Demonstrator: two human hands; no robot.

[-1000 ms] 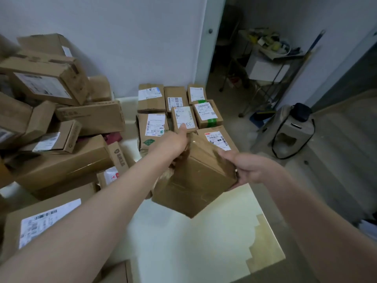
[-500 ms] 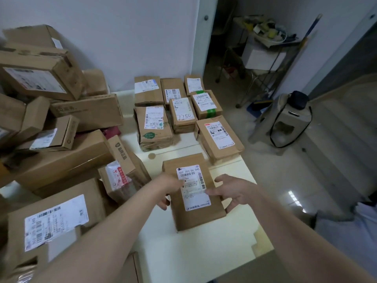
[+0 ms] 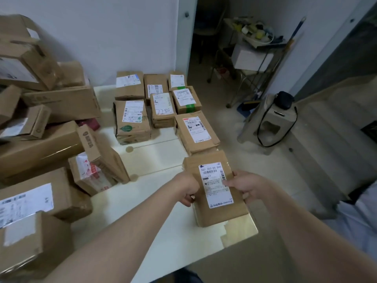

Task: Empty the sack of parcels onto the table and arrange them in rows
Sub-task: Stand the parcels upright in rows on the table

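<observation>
A second ago we held this parcel (image 3: 214,188) tilted in the air with its label hidden; now it is label-up, right of centre in the frame, at the right edge of the table (image 3: 163,242), just below the last labelled parcel (image 3: 195,131) of the right-hand column. Our left hand (image 3: 186,188) curls round its left edge and our right hand (image 3: 244,187) pinches its right edge, thumb on the label. We judge it nearly placed, while the heap of boxes (image 3: 40,150) at the left awaits sorting.
</observation>
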